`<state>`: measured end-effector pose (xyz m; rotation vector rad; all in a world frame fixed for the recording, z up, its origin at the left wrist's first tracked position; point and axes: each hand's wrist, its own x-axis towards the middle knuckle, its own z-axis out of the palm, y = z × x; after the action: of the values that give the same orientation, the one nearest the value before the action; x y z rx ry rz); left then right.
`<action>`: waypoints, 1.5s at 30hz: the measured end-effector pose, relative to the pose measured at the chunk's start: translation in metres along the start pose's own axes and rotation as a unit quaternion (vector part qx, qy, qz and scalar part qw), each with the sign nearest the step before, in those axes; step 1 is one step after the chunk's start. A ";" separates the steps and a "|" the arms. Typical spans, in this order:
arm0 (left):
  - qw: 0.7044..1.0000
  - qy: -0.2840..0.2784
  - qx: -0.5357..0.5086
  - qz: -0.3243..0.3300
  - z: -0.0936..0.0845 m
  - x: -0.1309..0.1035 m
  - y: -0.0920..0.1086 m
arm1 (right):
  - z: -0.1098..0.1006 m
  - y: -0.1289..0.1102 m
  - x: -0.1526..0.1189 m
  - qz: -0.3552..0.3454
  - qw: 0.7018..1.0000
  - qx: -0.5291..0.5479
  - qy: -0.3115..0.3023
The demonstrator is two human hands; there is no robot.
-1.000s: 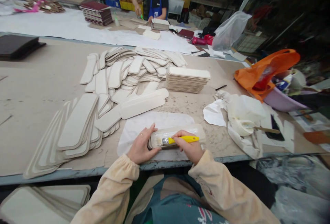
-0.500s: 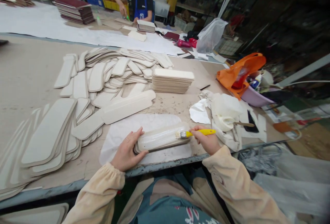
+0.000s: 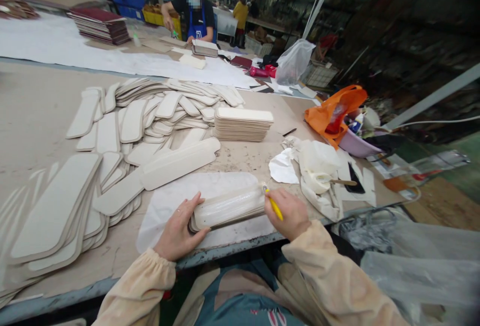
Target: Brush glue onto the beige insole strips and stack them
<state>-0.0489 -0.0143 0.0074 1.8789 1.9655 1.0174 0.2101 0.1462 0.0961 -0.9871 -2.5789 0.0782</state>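
A short stack of long, rounded off-white pieces lies on a white sheet at the table's front edge. Its top piece looks wet and glossy. My left hand grips the stack's left end, thumb at the near side and fingers at the far side. In my right hand is a yellow-handled paintbrush, its bristles at the right end of the top piece and partly hidden. Right of that hand, a white container with a flat wooden stick rests on crumpled cloth.
Many loose off-white pieces spread over the left side. A neat stack stands behind my work. An orange bag and purple basin are at right. Across the table a person works beside maroon sheets.
The brush has swung from lying nearly level to a steep slant, and its bristles have moved to the far right end of the piece. My left hand keeps its hold; the view has shifted slightly.
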 end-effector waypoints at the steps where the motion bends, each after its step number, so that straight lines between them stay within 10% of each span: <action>1: 1.000 0.002 -0.001 -0.002 0.000 0.000 0.000 | 0.005 -0.011 0.000 -0.010 0.999 -0.038 -0.025; 7: 1.000 0.003 -0.024 -0.009 -0.001 0.000 0.001 | 0.031 -0.072 0.003 -0.108 0.991 -0.063 -0.049; 14: 0.996 -0.003 -0.073 -0.042 0.001 -0.001 0.000 | 0.033 -0.123 0.000 -0.160 0.973 0.156 -0.056; 19: 0.995 0.000 -0.090 -0.046 0.001 -0.003 0.000 | 0.030 -0.099 0.006 0.046 0.912 0.402 -0.070; 26: 0.997 -0.010 -0.074 -0.037 -0.004 -0.001 0.004 | 0.020 -0.040 0.004 0.275 0.860 0.430 -0.030; 34: 0.995 -0.012 -0.088 -0.055 0.000 -0.002 0.000 | 0.039 -0.092 0.008 0.229 0.807 0.528 -0.134; 39: 0.996 -0.017 -0.065 -0.054 -0.002 -0.001 0.002 | 0.045 -0.074 0.011 0.256 0.816 0.512 -0.086; 45: 0.996 -0.021 -0.061 -0.062 0.000 -0.001 0.000 | 0.048 -0.079 0.012 0.290 0.746 0.591 -0.101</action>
<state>-0.0487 -0.0153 0.0074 1.6796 1.9236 1.0275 0.1338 0.0983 0.0696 -1.1277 -1.5942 1.7804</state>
